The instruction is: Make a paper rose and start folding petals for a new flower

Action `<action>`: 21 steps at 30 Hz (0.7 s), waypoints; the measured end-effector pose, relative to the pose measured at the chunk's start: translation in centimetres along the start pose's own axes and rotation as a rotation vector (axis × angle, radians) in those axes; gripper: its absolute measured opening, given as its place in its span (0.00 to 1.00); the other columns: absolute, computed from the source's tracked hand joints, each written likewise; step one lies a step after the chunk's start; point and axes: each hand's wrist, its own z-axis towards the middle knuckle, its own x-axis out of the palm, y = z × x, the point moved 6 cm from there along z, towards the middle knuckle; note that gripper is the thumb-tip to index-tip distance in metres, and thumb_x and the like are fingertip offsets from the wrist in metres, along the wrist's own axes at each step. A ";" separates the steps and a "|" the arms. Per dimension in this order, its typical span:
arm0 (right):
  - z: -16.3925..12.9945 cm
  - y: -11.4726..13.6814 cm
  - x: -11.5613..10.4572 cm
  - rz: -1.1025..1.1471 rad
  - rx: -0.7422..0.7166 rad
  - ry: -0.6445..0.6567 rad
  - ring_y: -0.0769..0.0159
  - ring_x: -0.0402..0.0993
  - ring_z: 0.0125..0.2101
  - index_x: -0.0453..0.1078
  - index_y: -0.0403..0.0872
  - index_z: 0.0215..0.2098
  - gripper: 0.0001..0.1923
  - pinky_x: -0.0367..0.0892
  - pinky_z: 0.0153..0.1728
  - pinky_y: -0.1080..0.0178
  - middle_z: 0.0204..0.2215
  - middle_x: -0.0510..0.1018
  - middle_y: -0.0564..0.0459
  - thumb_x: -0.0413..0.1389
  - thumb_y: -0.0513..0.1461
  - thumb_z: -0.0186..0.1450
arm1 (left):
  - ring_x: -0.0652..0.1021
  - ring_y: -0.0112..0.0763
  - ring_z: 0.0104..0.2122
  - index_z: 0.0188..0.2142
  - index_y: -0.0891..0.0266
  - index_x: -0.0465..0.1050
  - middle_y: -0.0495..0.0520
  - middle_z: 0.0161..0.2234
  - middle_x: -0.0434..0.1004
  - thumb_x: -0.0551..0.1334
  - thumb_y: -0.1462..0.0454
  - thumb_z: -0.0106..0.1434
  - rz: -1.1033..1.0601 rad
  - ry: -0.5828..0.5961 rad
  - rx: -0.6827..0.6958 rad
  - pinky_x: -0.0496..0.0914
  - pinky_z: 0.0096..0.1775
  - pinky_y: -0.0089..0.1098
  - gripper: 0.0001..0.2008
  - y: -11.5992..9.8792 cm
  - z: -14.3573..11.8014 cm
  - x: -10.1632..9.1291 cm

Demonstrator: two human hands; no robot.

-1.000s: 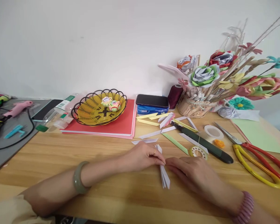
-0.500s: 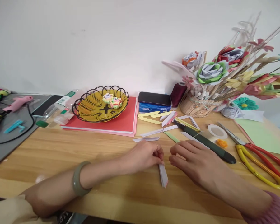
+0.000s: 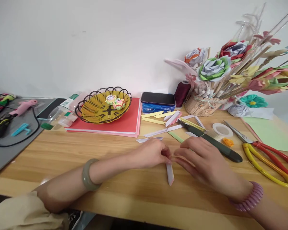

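My left hand [image 3: 151, 154] pinches the upper end of a folded white paper strip [image 3: 170, 176] between thumb and fingers. The strip hangs down from the fingertips with its slanted, pink-edged end toward me. My right hand [image 3: 204, 163] is at the left fingertips, its own fingers bent and their tips together; whatever they grip there is too small to make out. Just beyond the hands lie more folded paper strips, among them a white one [image 3: 149, 140], a green one [image 3: 175, 136] and yellow ones [image 3: 153, 120]. A dark green utility knife [image 3: 220, 148] rests beside the right hand.
Scissors [image 3: 266, 153] with red and yellow handles and a tape roll [image 3: 222, 131] lie at right. Behind stand a pot of paper flowers [image 3: 204, 103] and a phone [image 3: 157, 98] on a blue pack. A yellow basket [image 3: 91, 110] sits on red paper [image 3: 132, 123]; a glue gun [image 3: 24, 107] lies left.
My right hand has moved left and its fingertips now meet those of my left hand. The paper strip has shifted slightly up and right, still held in the left hand.
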 end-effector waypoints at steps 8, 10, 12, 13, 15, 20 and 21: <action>-2.2 -1.0 2.6 0.237 0.273 0.233 0.66 0.70 0.29 0.67 0.45 0.39 0.11 0.64 0.29 0.63 0.32 0.74 0.49 0.44 0.36 0.66 | 0.72 0.26 0.26 0.24 0.63 0.72 0.47 0.24 0.73 0.61 0.68 0.52 -0.116 0.003 -0.030 0.62 0.28 0.25 0.02 0.2 -0.2 0.2; -2.2 -1.0 3.2 0.282 0.299 0.259 0.66 0.71 0.30 0.68 0.46 0.38 0.10 0.64 0.30 0.64 0.32 0.75 0.50 0.44 0.36 0.66 | 0.71 0.26 0.26 0.24 0.63 0.70 0.47 0.24 0.72 0.61 0.67 0.52 -0.119 -0.019 -0.036 0.62 0.28 0.25 0.02 0.4 -0.2 0.2; -2.0 -0.9 3.4 0.274 0.287 0.251 0.66 0.71 0.29 0.68 0.45 0.35 0.10 0.64 0.29 0.64 0.30 0.75 0.50 0.46 0.35 0.66 | 0.71 0.26 0.26 0.23 0.63 0.69 0.47 0.24 0.71 0.62 0.67 0.51 -0.130 -0.039 -0.048 0.62 0.28 0.25 0.03 0.6 -0.1 0.3; -1.9 -0.8 3.4 0.254 0.270 0.242 0.66 0.71 0.29 0.69 0.45 0.34 0.10 0.63 0.28 0.65 0.29 0.75 0.51 0.46 0.35 0.65 | 0.71 0.26 0.26 0.22 0.63 0.69 0.47 0.24 0.71 0.62 0.67 0.51 -0.138 -0.042 -0.054 0.62 0.28 0.25 0.03 0.6 -0.1 0.3; -1.7 -0.6 3.2 0.199 0.223 0.216 0.67 0.70 0.27 0.69 0.44 0.31 0.10 0.62 0.27 0.65 0.27 0.74 0.52 0.46 0.34 0.65 | 0.71 0.26 0.26 0.22 0.63 0.69 0.47 0.24 0.72 0.62 0.67 0.50 -0.153 -0.032 -0.065 0.63 0.28 0.25 0.04 0.8 -0.1 0.4; -1.4 -0.4 3.0 0.111 0.196 0.136 0.68 0.68 0.22 0.68 0.44 0.27 0.10 0.58 0.23 0.66 0.23 0.73 0.53 0.47 0.33 0.63 | 0.72 0.26 0.27 0.22 0.63 0.69 0.46 0.24 0.73 0.63 0.66 0.50 -0.127 0.008 -0.071 0.63 0.28 0.25 0.04 0.5 -0.1 0.4; -1.4 -0.5 3.1 0.118 0.216 0.134 0.69 0.68 0.21 0.68 0.44 0.27 0.09 0.57 0.22 0.66 0.23 0.73 0.53 0.48 0.33 0.62 | 0.72 0.26 0.27 0.22 0.63 0.69 0.46 0.25 0.74 0.63 0.66 0.50 -0.114 0.018 -0.070 0.63 0.28 0.25 0.04 0.4 -0.1 0.3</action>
